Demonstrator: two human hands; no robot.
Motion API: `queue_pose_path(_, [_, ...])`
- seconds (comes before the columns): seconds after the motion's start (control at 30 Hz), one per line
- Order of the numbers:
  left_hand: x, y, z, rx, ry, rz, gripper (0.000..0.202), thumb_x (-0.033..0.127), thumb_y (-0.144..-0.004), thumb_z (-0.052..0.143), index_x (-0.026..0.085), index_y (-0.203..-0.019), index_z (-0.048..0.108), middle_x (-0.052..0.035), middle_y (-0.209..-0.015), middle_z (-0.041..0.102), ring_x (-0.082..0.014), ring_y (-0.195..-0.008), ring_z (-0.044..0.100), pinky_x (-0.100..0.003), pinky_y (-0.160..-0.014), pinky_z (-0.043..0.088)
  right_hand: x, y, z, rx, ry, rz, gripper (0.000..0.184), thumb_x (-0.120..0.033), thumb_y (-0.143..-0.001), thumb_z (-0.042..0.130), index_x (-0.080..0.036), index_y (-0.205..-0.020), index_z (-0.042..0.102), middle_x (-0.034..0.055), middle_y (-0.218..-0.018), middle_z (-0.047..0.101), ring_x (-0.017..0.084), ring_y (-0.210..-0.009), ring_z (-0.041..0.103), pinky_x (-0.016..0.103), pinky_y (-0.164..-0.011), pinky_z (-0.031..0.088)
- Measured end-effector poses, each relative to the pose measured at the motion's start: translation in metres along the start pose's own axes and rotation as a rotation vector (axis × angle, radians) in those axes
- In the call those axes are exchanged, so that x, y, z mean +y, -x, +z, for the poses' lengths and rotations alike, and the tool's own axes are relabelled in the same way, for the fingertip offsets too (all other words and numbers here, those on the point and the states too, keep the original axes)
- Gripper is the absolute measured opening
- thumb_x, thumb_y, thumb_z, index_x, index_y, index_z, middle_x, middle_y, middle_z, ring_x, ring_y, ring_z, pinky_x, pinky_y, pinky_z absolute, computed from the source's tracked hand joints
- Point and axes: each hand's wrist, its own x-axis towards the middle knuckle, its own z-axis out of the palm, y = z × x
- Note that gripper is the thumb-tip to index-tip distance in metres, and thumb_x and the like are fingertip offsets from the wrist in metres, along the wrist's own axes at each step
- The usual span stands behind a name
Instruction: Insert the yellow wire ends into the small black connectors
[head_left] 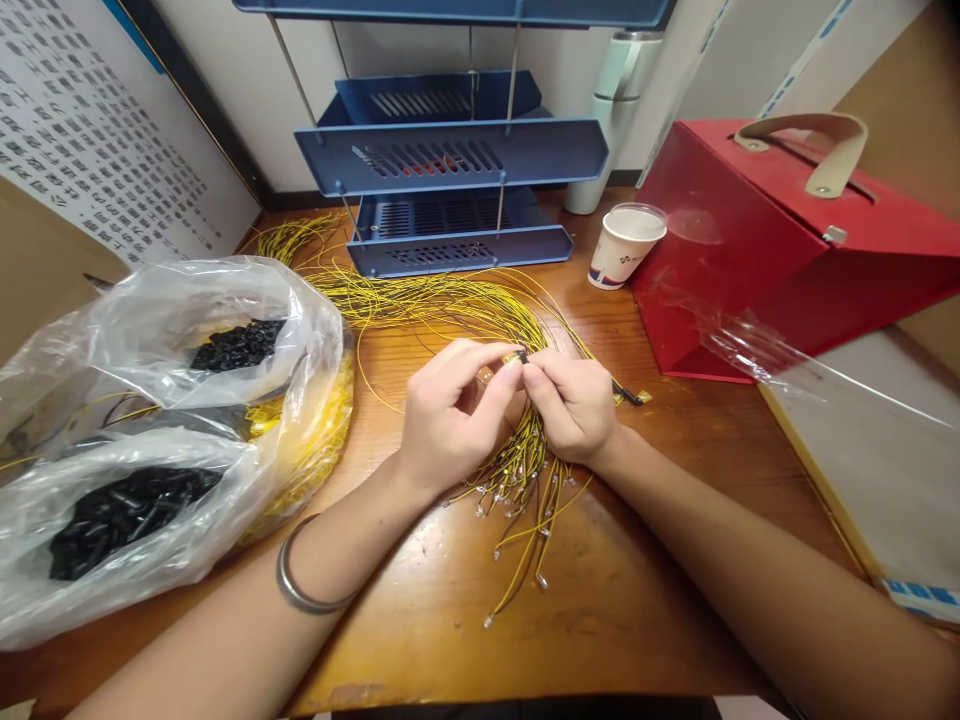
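My left hand [450,415] and my right hand [576,405] meet above the middle of the table, fingertips almost touching. Both pinch a small piece with a gold-yellow end and a black part [517,357]; fingers cover much of it. Beneath them runs a bundle of thin yellow and black wires [480,300], many ending in small clear tips [517,490] on the near side. Just right of my right hand lies a wire end in a black sleeve [628,395], with a small gold-yellow piece beside it.
Plastic bags with small black pieces [135,510] stand at left, yellow wires showing through. Blue tray shelves [450,150] rise behind. A paper cup [627,245], a pale tumbler [611,120] and a red box [750,260] with clear plastic stand at right.
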Motion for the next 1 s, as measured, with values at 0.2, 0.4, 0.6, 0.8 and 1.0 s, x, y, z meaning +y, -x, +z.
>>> queue_pose_path(0.2, [-0.0003,0.001,-0.0008,-0.045,0.043,0.002,0.018,0.021,-0.093,0.055,0.016,-0.103,0.068,-0.0049,-0.089,0.069,-0.0128,-0.075,0.059,-0.027,-0.067,0.047,-0.0023,-0.0014,-0.0002,-0.013,-0.025,-0.013,0.023,-0.018,-0.095,0.042,-0.018,-0.075,0.053,-0.0024,-0.059,0.053,0.008,-0.048,0.048,0.022,-0.05,0.037])
queue_pose_path(0.4, [-0.0008,0.0003,0.0007,0.013,0.041,0.039,0.011,0.022,-0.086,0.067,0.016,-0.095,0.068,-0.0007,-0.076,0.063,-0.0099,-0.064,0.054,-0.024,-0.06,0.045,-0.0022,-0.0017,0.0003,-0.019,-0.044,-0.024,0.02,-0.018,-0.094,0.043,-0.018,-0.079,0.055,-0.0032,-0.059,0.053,0.008,-0.047,0.045,0.022,-0.048,0.035])
queue_pose_path(0.6, [-0.0013,0.0022,0.0016,0.006,0.079,0.035,0.012,0.026,-0.086,0.067,0.018,-0.094,0.063,0.0002,-0.077,0.061,-0.0085,-0.058,0.05,-0.023,-0.054,0.041,-0.0021,-0.0006,-0.0017,-0.062,-0.058,-0.044,0.019,-0.018,-0.095,0.042,-0.017,-0.083,0.057,-0.0018,-0.061,0.054,0.009,-0.049,0.049,0.022,-0.05,0.037])
queue_pose_path(0.8, [-0.0042,0.0033,0.0013,-0.088,0.103,-0.053,0.034,0.039,-0.088,0.06,0.019,-0.066,0.044,0.0054,-0.056,0.039,-0.0085,-0.05,0.036,-0.024,-0.047,0.031,-0.0024,-0.0012,-0.002,-0.139,-0.107,-0.127,0.025,-0.016,-0.094,0.039,-0.02,-0.071,0.046,-0.0028,-0.057,0.049,0.009,-0.048,0.047,0.023,-0.049,0.036])
queue_pose_path(1.0, [-0.0023,0.0006,-0.0005,-0.146,0.089,-0.008,0.041,0.031,-0.092,0.054,0.018,-0.056,0.038,0.0055,-0.052,0.033,-0.0076,-0.049,0.031,-0.026,-0.049,0.028,-0.0034,-0.0019,-0.0017,-0.115,-0.081,-0.143,0.028,-0.015,-0.092,0.041,-0.023,-0.066,0.035,-0.0045,-0.053,0.04,0.01,-0.045,0.039,0.025,-0.047,0.031])
